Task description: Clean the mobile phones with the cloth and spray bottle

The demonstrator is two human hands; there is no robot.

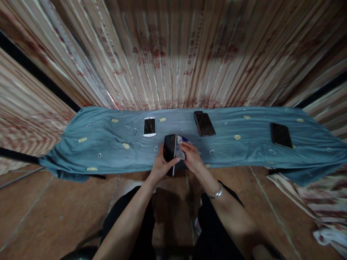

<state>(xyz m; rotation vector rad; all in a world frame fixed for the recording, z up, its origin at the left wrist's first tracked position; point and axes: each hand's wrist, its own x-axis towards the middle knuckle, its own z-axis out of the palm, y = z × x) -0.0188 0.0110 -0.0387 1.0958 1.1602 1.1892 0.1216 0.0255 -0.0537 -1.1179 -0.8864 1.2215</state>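
Observation:
My left hand (162, 164) is closed round a dark smartphone (169, 147), which it holds tilted above the near edge of the cloth. Pinched in my right hand (191, 156) is a light grey cloth (180, 147), pressed against the phone's right side edge. Something blue shows just behind my right fingers, too hidden to name. A white smartphone (149, 126) lies screen up beyond my left hand. Farther off to the right of my hands lies a dark phone (205, 124), with another dark piece partly under its far end.
A teal patterned cloth (130, 159) covers the long narrow table. Another dark phone or small tablet (281, 135) lies toward its right end. Striped curtains (173, 57) hang right behind the table. At the lower right, a white plastic bag (330, 236) rests near the tiled floor (32, 206).

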